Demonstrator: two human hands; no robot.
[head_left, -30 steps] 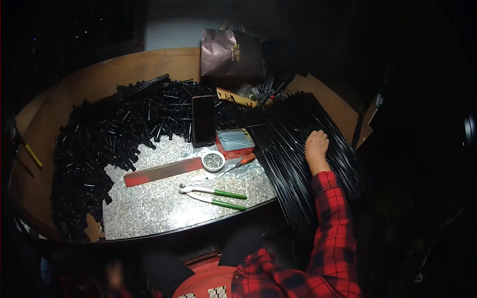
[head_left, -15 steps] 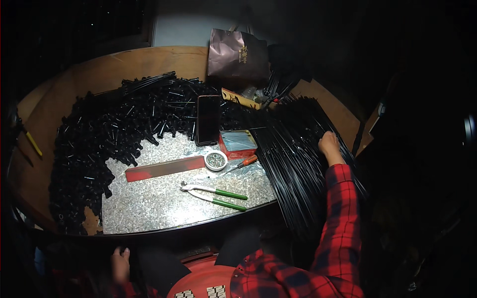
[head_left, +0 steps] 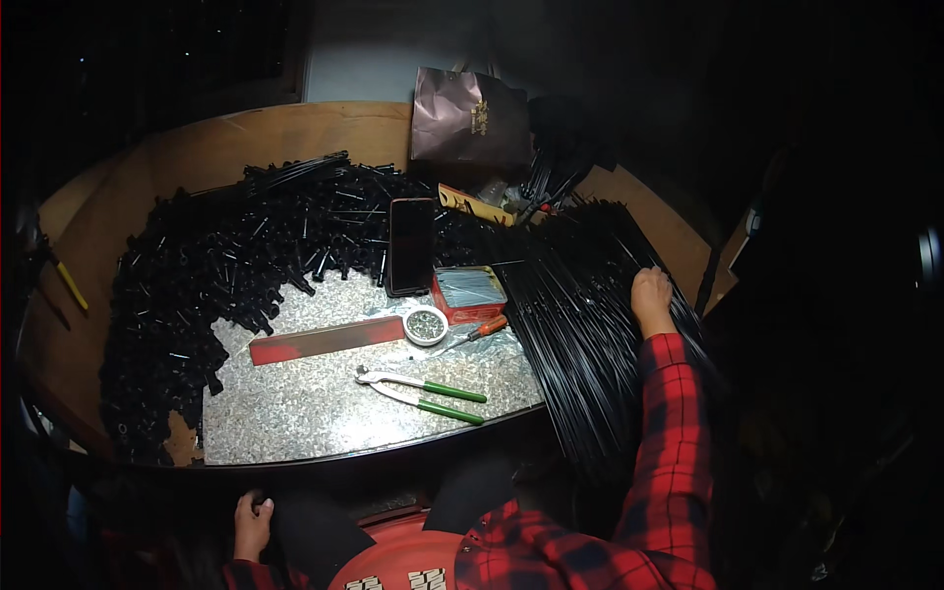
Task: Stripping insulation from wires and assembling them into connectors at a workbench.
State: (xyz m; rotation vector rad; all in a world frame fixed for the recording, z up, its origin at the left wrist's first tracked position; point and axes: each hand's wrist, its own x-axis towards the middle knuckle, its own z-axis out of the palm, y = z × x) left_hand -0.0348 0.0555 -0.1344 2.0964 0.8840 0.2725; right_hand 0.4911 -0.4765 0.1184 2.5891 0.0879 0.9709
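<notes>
A thick sheaf of long, thin black rods (head_left: 575, 324) lies across the right side of the table and hangs over its front edge. My right hand (head_left: 651, 298) is on the sheaf's right part, its fingers curled down on the rods; the fingertips are hidden. Below the table's front edge, beside my leg, my left hand (head_left: 252, 526) is low with thumb and forefinger apart. Nothing clear shows between them against the dark. Green-handled pliers (head_left: 423, 393) lie on the speckled tabletop (head_left: 295, 413).
Short black tubular parts (head_left: 197, 285) are heaped along the left and back. Mid-table are a red-edged bar (head_left: 324, 339), a white bowl of small metal bits (head_left: 426, 325), a red box of thin pins (head_left: 470, 293), an orange-handled screwdriver (head_left: 484, 328) and an upright phone (head_left: 410, 246). A paper bag (head_left: 467, 118) stands behind.
My left hand has shifted slightly right and shows more sharply. My right hand stays on the rods with barely any movement. The view has tilted a little.
</notes>
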